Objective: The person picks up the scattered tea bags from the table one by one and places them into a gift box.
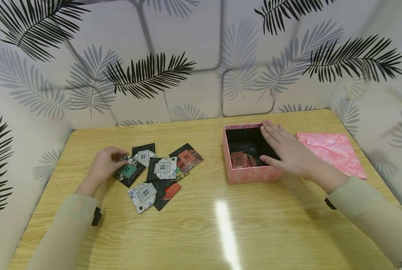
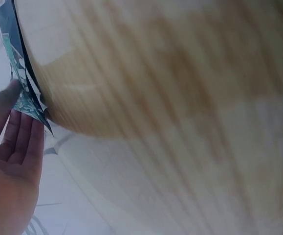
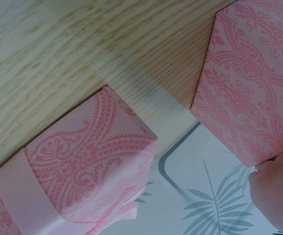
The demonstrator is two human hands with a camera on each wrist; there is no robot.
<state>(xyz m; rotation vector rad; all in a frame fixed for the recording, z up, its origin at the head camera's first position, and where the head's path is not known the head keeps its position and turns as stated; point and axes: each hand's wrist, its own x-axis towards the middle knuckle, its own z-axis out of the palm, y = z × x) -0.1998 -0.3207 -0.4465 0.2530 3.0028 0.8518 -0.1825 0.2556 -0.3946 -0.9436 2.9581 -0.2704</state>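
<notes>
The left hand [image 1: 103,164], nearly closed, pinches a green-labelled packet [image 1: 128,171], other packets [image 1: 165,168] to its right; the right hand [image 1: 290,152], fingers extended, rests on a pink box [image 1: 254,176].

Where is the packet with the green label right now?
In the head view, the green-label packet is on the left, pinched by the left hand, beside the other loose packets.

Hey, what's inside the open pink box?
Inside the pink box, a red-labelled packet shows near the front left. The right hand covers part of the box's right side, and the front wall hides the floor just behind it, so anything there cannot be seen.
</notes>
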